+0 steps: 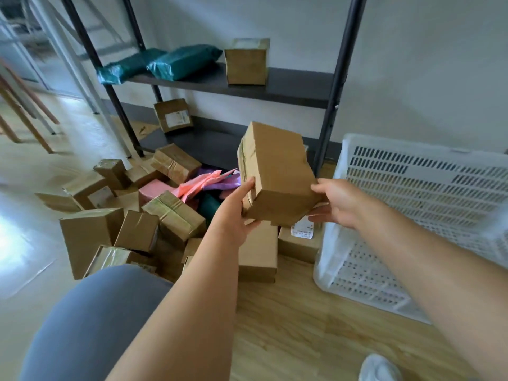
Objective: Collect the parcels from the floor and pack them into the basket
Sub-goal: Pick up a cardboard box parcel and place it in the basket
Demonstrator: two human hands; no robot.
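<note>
A brown cardboard parcel (277,174) is held in the air above the floor pile, tilted, just left of the basket. My left hand (236,213) grips its lower left side and my right hand (338,202) grips its lower right corner. The white slotted plastic basket (428,188) stands on the wooden floor at the right, and the part of its inside that shows holds nothing. Several brown cardboard parcels (173,218) lie heaped on the floor at centre left, mixed with pink (154,188), purple and dark green soft mailers.
A dark metal shelf rack (288,86) stands against the wall behind the pile, holding two green mailers (181,61) and a box (246,61). Another box (173,115) leans on its bottom shelf. Wooden chair legs (24,111) stand far left. My grey-clad knee (90,320) and white shoe (379,369) are in the foreground.
</note>
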